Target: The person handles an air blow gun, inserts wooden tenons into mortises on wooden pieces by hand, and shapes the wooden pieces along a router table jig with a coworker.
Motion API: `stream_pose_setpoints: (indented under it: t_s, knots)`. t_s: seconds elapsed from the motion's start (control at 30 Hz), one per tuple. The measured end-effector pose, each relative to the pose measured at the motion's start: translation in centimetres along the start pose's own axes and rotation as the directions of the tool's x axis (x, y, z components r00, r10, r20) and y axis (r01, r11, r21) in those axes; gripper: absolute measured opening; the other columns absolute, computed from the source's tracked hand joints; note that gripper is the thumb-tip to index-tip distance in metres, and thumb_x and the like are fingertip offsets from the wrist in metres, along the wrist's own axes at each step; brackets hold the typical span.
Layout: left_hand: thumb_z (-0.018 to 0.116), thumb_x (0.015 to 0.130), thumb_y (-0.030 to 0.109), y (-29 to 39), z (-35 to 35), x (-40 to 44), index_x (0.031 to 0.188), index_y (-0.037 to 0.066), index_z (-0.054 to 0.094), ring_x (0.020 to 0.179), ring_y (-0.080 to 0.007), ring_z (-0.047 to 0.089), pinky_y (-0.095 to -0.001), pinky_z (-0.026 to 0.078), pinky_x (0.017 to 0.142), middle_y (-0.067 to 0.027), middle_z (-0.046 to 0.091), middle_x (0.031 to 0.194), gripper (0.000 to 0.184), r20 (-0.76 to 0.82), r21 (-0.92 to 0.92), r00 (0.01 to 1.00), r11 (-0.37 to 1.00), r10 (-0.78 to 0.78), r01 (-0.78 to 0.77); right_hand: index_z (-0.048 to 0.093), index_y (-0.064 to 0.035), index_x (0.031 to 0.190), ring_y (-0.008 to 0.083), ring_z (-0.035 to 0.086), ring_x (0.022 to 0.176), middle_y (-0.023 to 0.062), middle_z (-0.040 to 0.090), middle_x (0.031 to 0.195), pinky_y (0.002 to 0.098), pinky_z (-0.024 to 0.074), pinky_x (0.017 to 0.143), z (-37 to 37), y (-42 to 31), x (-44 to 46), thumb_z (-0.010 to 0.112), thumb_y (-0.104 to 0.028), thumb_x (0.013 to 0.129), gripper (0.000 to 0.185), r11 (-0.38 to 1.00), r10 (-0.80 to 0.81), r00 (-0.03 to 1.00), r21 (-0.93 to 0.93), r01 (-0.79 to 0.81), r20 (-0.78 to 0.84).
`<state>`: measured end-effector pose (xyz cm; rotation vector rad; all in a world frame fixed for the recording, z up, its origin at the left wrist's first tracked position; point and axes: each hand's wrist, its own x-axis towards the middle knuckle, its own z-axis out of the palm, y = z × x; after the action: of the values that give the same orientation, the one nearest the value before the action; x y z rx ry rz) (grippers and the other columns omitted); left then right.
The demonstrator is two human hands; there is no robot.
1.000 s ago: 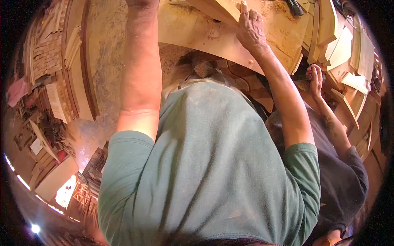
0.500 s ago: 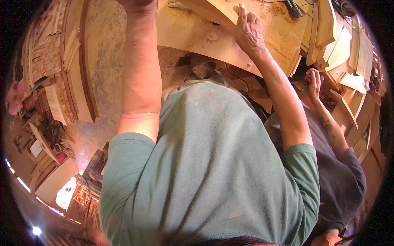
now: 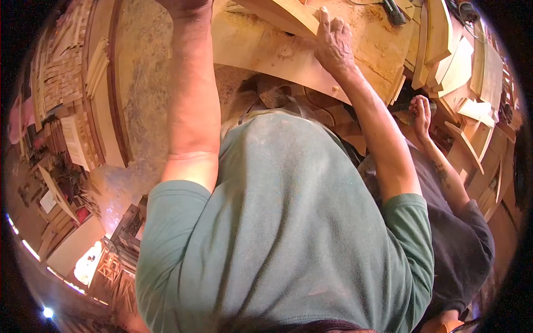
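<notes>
My right hand [image 3: 335,45] is on the end of a thick, pale wooden board [image 3: 286,14], its back towards me. One finger is stretched out and the others are bent. The board slants from the top edge down to this hand. Under it lies a broad wooden panel [image 3: 264,58] dusted with sawdust. My left arm reaches up the left side. Of my left hand [image 3: 187,4] only the wrist end shows at the top edge; its fingers are out of frame.
A co-worker in a dark shirt [image 3: 449,244] is close on my right, one hand [image 3: 422,114] partly curled. Curved boards [image 3: 438,33] are stacked at upper right, near a dark tool [image 3: 393,12]. Wooden strips [image 3: 58,83] are piled at left.
My right hand has shifted slightly left, still on the board. My left arm has barely moved. The co-worker's hand has dropped a little.
</notes>
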<state>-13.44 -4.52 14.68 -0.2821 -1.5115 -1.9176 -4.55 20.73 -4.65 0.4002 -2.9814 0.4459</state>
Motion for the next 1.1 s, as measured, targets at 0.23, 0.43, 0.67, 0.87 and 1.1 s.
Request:
stream_pose_setpoints:
  t_s: [0.23, 0.43, 0.67, 0.87, 1.1]
  knots:
    - [0.074, 0.078, 0.006, -2.0, -1.4, 0.6, 0.089, 0.003, 0.064, 0.07, -0.0154, 0.061, -0.0297, 0.049, 0.068, -0.0019, 0.063, 0.081, 0.015, -0.051, -0.079, 0.994, 0.992, -0.1, 0.096, 0.021, -0.004, 0.154, 0.0463, 0.048, 0.106, 0.0298, 0.045, 0.12, 0.0576, 0.0411, 0.091, 0.0, -0.4, 0.1, 0.068, -0.021, 0.084, 0.086, 0.999, 0.01, 1.0, -0.046, -0.011, -0.029]
    - [0.076, 0.078, 0.011, -0.6, -0.4, 0.4, 0.084, 0.002, 0.066, 0.069, -0.0158, 0.062, -0.0315, 0.05, 0.067, -0.0029, 0.065, 0.079, 0.015, -0.013, 0.233, 0.994, 0.968, 0.104, -0.098, 0.019, -0.0065, 0.155, 0.0482, 0.047, 0.11, 0.0318, 0.043, 0.125, 0.0593, 0.0408, 0.09, 0.3, 0.1, -0.2, 0.069, -0.029, 0.087, 0.088, 1.0, 0.014, 0.999, -0.022, -0.014, -0.036]
    - [0.076, 0.078, 0.012, 0.5, 0.2, 0.1, 0.085, -0.001, 0.069, 0.075, -0.0163, 0.065, -0.0307, 0.051, 0.072, -0.0043, 0.067, 0.081, 0.016, -0.068, 0.135, 0.996, 0.988, -0.065, 0.073, 0.016, -0.008, 0.157, 0.047, 0.047, 0.11, 0.0323, 0.041, 0.126, 0.0592, 0.0418, 0.088, 0.9, 0.1, 0.0, 0.068, -0.044, 0.09, 0.092, 0.999, 0.014, 0.999, -0.047, -0.015, -0.036]
    - [0.072, 0.08, 0.008, -2.7, -1.9, 0.4, 0.089, -0.004, 0.074, 0.079, -0.0181, 0.069, -0.0305, 0.054, 0.077, -0.008, 0.073, 0.089, 0.015, -0.048, 0.139, 0.999, 0.99, 0.026, -0.019, 0.017, -0.0079, 0.157, 0.045, 0.046, 0.107, 0.0313, 0.04, 0.125, 0.0586, 0.0413, 0.087, 1.7, 0.2, 0.0, 0.069, -0.042, 0.089, 0.092, 1.0, 0.0, 0.996, -0.026, -0.002, -0.085]
    - [0.069, 0.083, 0.007, -3.1, -3.0, 0.8, 0.093, -0.003, 0.075, 0.085, -0.0167, 0.07, -0.0299, 0.054, 0.082, -0.0094, 0.074, 0.094, 0.015, 0.032, 0.268, 0.998, 0.961, 0.059, -0.065, 0.014, -0.008, 0.157, 0.0454, 0.046, 0.107, 0.0317, 0.039, 0.126, 0.0596, 0.0402, 0.088, 1.9, 0.4, -0.1, 0.068, -0.033, 0.088, 0.091, 0.998, 0.006, 0.997, -0.058, -0.011, -0.077]
